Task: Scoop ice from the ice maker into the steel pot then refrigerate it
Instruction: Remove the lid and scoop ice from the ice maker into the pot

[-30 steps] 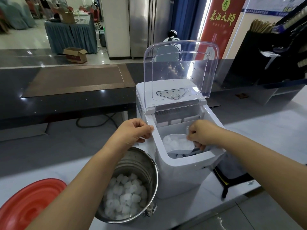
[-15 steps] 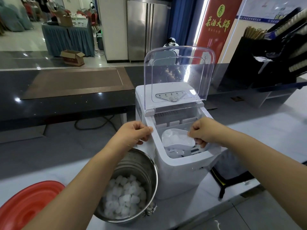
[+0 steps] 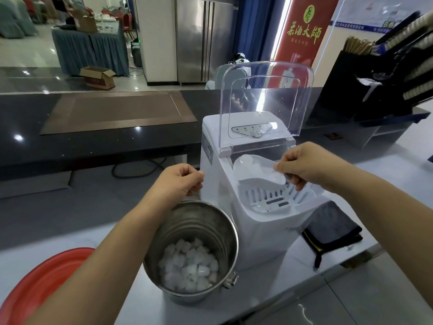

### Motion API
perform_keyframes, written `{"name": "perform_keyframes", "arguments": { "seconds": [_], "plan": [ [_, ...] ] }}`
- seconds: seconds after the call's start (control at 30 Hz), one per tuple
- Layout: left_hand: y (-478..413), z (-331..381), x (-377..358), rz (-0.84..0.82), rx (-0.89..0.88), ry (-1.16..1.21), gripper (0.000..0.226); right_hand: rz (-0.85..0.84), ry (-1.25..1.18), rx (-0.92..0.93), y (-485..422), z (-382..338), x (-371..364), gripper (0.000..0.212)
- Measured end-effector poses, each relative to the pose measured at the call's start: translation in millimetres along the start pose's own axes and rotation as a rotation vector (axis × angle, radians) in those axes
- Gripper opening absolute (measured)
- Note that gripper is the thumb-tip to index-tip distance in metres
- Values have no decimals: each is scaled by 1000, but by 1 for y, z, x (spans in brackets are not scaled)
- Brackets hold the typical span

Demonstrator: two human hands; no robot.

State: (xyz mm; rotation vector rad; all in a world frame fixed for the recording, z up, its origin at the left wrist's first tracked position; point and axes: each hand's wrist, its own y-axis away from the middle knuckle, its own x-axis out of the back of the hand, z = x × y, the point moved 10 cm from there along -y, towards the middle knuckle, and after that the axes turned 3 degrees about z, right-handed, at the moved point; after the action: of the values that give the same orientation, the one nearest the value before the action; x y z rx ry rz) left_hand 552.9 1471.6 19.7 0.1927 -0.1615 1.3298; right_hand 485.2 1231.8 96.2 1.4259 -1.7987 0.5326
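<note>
The white ice maker (image 3: 262, 231) stands on the counter with its clear lid (image 3: 264, 95) raised. My right hand (image 3: 304, 165) pinches a clear plastic scoop (image 3: 255, 168) with ice in it, held just above the slotted ice basket (image 3: 264, 195), which shows almost no ice. Left of the machine and touching it sits the steel pot (image 3: 218, 221), its bottom covered with ice cubes (image 3: 189, 266). My left hand (image 3: 180, 181) is curled above the pot's far rim, against the machine's left side. Nothing shows in its fingers.
A red round plastic piece (image 3: 42, 285) lies at the near left edge. A folded dark cloth (image 3: 332, 228) sits right of the machine. A raised black counter (image 3: 93, 148) runs behind. A black rack (image 3: 386, 66) stands at back right. Some water (image 3: 302, 313) is spilled in front.
My right hand has lifted the scoop with ice up out of the basket. My left hand stays curled beside the machine.
</note>
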Motion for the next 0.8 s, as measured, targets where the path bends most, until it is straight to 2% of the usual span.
{"name": "perform_keyframes", "arguments": {
  "seconds": [0.2,0.47,0.8],
  "plan": [
    [10,-8,19,2,0,13,23,-22,-60,17,23,-25,-22,32],
    [17,-20,55,95,16,74,32,-34,-52,-17,51,-41,-55,34],
    [24,-31,76,87,7,29,43,1,154,-69,70,-41,-122,24]
  ]
}}
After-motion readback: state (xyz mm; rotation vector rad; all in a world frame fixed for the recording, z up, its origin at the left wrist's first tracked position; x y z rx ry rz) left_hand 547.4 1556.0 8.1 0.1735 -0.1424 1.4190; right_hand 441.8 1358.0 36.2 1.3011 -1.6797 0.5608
